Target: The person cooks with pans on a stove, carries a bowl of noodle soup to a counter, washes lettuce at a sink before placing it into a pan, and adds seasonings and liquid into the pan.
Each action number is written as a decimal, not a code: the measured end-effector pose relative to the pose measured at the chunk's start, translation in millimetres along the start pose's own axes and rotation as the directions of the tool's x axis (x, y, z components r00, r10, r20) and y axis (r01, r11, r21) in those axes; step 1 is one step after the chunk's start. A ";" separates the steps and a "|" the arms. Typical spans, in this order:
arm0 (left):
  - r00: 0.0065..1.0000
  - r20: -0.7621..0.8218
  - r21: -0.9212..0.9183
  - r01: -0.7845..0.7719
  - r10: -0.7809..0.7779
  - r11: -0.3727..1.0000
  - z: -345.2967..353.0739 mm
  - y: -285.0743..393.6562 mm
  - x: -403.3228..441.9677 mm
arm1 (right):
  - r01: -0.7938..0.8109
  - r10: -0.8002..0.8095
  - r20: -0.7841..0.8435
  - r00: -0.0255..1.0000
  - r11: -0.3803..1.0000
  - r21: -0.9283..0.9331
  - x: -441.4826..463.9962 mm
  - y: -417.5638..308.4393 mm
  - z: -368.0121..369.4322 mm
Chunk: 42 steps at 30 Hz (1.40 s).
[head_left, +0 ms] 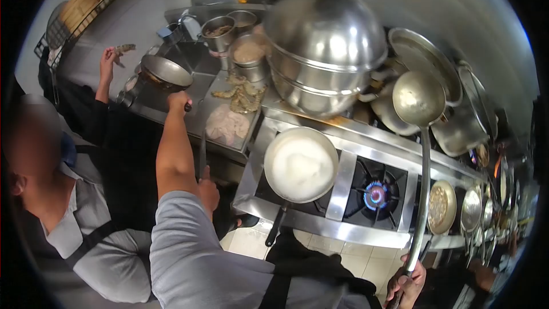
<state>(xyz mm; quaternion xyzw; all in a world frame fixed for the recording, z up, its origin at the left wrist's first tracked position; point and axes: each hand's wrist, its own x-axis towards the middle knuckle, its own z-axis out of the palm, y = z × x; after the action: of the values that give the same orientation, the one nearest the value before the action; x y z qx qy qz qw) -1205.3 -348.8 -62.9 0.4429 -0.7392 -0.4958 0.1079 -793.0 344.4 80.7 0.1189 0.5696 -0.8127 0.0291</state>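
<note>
My left hand (179,102) reaches to the upper left and grips the handle of a small frying pan (167,71), held over the metal counter. Nothing I can make out lies in that pan. At the lower right, my right hand (407,287) is closed round the long handle of a ladle (419,98). The ladle's bowl is up near the wide pans behind the stove. Between my hands, a pan with white, foamy contents (301,165) sits on the left burner. The burner (376,195) beside it is lit with a blue flame and bears no pan.
At left, a co-worker (103,240) holds a shrimp (125,48) and a knife (202,154) close to my left arm. A tray (251,131) bears shrimp and pale meat. A big domed steamer (326,40) stands behind the stove. Another pan (441,207) is at right.
</note>
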 end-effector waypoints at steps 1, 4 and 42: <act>0.998 0.057 -0.186 -0.010 0.021 0.982 -0.9 2.0 -14.4 | -0.004 0.005 -0.049 0.999 1.000 0.027 -6.0 -5.0 2.5; 0.985 0.171 -0.410 0.039 0.035 0.911 5.4 28.3 -79.9 | -0.118 0.113 -0.171 0.979 0.993 -0.015 -26.0 -13.8 -25.5; 0.163 0.985 -0.108 0.370 0.050 0.923 200.2 -274.4 -746.0 | -0.273 0.230 0.163 0.959 0.905 0.328 -67.9 147.0 -227.0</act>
<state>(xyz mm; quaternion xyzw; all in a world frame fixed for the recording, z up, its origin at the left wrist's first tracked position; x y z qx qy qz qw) -738.9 315.2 -178.8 0.0750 -0.4902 -0.7849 -0.3714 -663.9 498.8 -112.3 0.1454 0.3944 -0.8954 0.1465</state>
